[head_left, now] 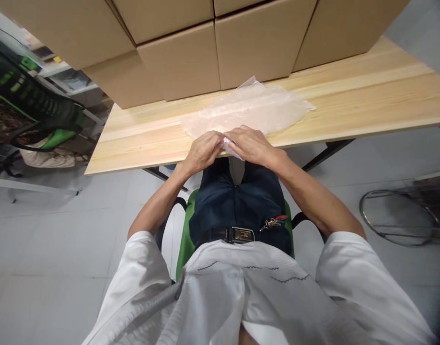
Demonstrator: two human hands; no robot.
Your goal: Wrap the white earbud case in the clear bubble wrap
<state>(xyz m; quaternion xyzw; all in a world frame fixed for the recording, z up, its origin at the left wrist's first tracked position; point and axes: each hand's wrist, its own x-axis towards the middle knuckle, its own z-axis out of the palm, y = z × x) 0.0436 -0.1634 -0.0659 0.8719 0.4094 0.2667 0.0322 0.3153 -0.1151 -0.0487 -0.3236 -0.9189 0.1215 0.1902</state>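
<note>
A thin clear plastic bag (248, 108) lies flat on the pale wooden table (367, 100), its near end hanging slightly over the front edge. My left hand (203, 151) and my right hand (250, 143) meet at that near end, fingertips pinching the plastic between them at the table's edge. What the bag holds, if anything, I cannot make out. I sit on a green chair (186, 239), my legs under the table.
Several large cardboard boxes (213, 52) stand stacked along the back of the table, close behind the bag. A green and black chair (43, 115) is at the left. A round metal frame (399, 215) lies on the grey floor at the right.
</note>
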